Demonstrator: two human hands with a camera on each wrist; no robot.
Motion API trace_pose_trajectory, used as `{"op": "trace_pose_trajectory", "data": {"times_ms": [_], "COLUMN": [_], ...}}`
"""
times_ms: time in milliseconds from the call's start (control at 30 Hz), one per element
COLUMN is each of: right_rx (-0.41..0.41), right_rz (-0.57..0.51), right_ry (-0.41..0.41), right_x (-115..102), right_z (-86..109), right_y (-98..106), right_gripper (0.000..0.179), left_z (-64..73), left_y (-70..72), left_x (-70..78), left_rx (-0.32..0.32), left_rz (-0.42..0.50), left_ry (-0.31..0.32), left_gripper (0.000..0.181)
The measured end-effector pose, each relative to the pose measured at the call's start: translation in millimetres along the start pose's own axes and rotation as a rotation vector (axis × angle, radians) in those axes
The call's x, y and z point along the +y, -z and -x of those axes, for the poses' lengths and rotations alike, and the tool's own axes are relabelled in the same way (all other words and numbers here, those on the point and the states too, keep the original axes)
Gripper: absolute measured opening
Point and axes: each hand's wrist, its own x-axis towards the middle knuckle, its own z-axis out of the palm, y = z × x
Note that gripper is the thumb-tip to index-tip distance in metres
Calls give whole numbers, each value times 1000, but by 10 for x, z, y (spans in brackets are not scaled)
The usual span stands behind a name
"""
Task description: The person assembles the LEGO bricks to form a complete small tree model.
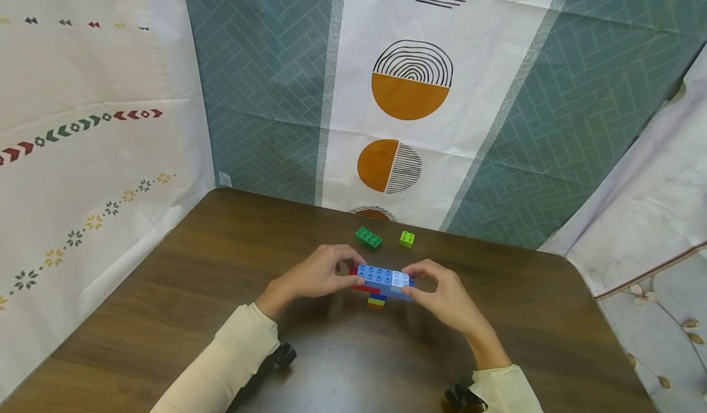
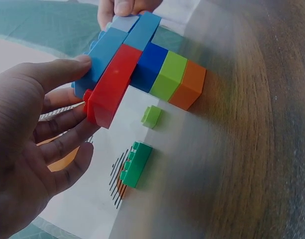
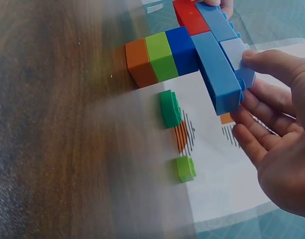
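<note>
Orange (image 2: 189,85), lime (image 2: 168,74) and dark blue (image 2: 151,65) toy building bricks form a column on the table. Across its top lie a red brick (image 2: 115,79) and a blue brick (image 3: 216,67), end to end. A long light blue brick (image 1: 374,275) and a small pale blue brick (image 1: 400,278) make up the upper layer. My left hand (image 1: 323,270) pinches the light blue brick's left end, thumb on the near side, other fingers beyond. At the opposite end, my right hand (image 1: 446,295) holds the pale blue brick, its thumb pressed against the near face.
Behind the built bricks, a green brick (image 1: 368,237) and a small lime brick (image 1: 407,239) lie loose on the brown wooden table (image 1: 166,290). Patterned cloth (image 1: 265,94) hangs along the table's back edge, with more cloth at both sides.
</note>
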Motion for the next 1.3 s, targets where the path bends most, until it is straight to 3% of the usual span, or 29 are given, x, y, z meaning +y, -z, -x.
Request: {"op": "trace_pose_trajectory", "data": {"times_ms": [1300], "right_rx": [1], "right_rz": [56], "right_ry": [12], "right_x": [3], "right_z": [-16], "right_y": [-9], "right_gripper": [30], "left_z": [8], "left_y": [-84], "left_x": [-14], "left_rx": [33], "left_rz": [66], "left_ry": [36], "left_gripper": [30]}}
